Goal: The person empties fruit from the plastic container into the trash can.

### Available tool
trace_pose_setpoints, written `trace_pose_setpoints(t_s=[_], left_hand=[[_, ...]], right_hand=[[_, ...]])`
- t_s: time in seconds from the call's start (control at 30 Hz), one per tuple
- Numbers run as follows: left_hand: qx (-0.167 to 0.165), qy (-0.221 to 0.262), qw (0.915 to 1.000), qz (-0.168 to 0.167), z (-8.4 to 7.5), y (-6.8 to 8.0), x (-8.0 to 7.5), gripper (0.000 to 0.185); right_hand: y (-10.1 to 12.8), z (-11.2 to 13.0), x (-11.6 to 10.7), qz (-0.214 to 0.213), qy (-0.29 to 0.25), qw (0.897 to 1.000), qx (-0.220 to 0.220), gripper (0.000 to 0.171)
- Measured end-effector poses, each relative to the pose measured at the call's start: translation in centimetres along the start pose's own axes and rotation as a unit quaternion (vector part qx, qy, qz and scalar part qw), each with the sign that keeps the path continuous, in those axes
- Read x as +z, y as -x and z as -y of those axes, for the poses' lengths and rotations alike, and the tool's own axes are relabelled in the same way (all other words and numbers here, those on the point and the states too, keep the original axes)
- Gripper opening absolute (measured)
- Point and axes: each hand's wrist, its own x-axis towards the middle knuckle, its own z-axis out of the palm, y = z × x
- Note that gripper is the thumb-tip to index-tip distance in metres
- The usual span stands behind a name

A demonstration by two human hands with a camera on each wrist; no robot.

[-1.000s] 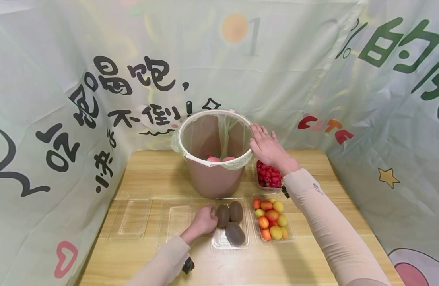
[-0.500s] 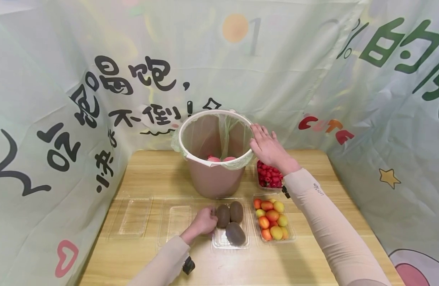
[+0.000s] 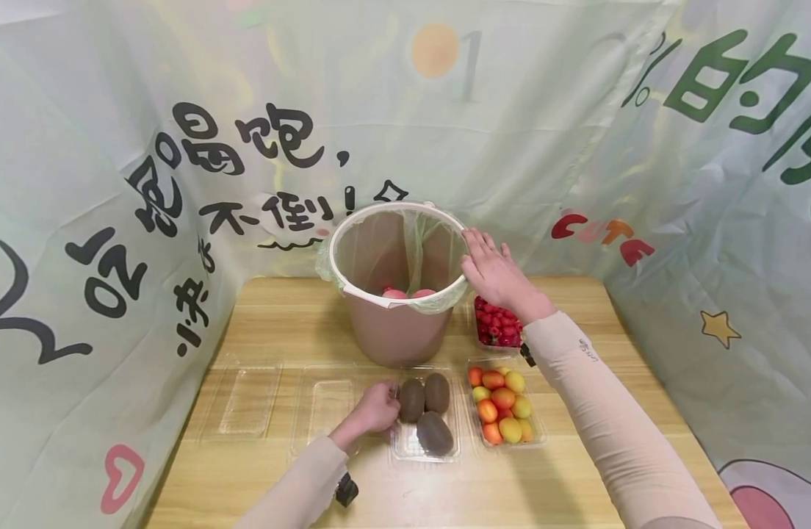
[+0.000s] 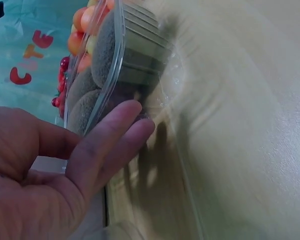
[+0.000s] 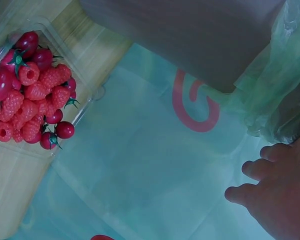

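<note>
My left hand (image 3: pixel 379 408) is at the left edge of a clear plastic box (image 3: pixel 405 450) with three brown kiwis (image 3: pixel 435 432) in it. In the left wrist view, thumb and forefinger pinch the box's rim while other fingers (image 4: pixel 125 142) lie along its side; the forefinger's tip is hidden. With fingers straight, my right hand (image 3: pixel 498 272) rests on the white rim of a brown bin (image 3: pixel 399 334) lined with a thin green bag (image 3: pixel 445 297). Pinkish-red round things (image 3: pixel 394 294) lie inside the bin.
Right of the kiwis stands a box of orange and yellow small tomatoes (image 3: pixel 502 399). Behind it is a box of raspberries and red cherry tomatoes (image 5: pixel 37 95). Two more clear plastic boxes, one of them a left box (image 3: pixel 247 400), lie leftward. Printed cloth (image 3: pixel 511 147) surrounds the wooden table (image 3: pixel 445 499).
</note>
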Motion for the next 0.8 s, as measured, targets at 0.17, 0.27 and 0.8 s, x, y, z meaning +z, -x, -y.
trace_pose_setpoints(t_s=[0.17,0.27,0.8], left_hand=[[0.006,0.033,0.9993,0.014,-0.2,0.2,-0.5,0.04],[0.006,0.04,0.999,0.017,-0.9,0.7,-0.9,0.041],[0.015,-0.014,0.9997,0.017,-3.5,2.9,-3.4,0.043]], right_hand=[[0.1,0.2,-0.1,0.003,-0.003,1.0,0.002,0.068],[0.1,0.2,-0.1,0.004,-0.004,1.0,0.003,0.069],[0.1,0.3,-0.1,0.001,-0.011,1.0,0.002,0.068]])
